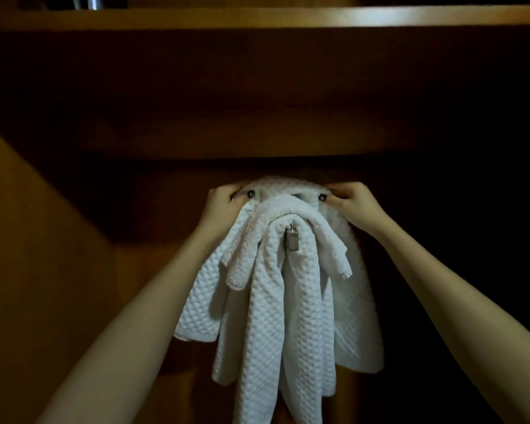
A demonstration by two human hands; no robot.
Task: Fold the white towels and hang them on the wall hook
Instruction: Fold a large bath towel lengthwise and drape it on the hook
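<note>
- white towels [270, 301] are hanging bunched over the wall hook [292, 240], below the wooden shelf [257, 16].
- left hand [222, 203] and right hand [354, 203] are pinching the towels' top edge, fingers curled, either side of the hook.
- Looks like hanging step, nearly done. Next likely needs: seating the rear fold, then letting go gently so nothing slips.

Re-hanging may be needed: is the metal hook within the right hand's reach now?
Probably yes: the right hand is at the white towels' top edge, near the metal hook, whose end pokes out uncovered.
</note>
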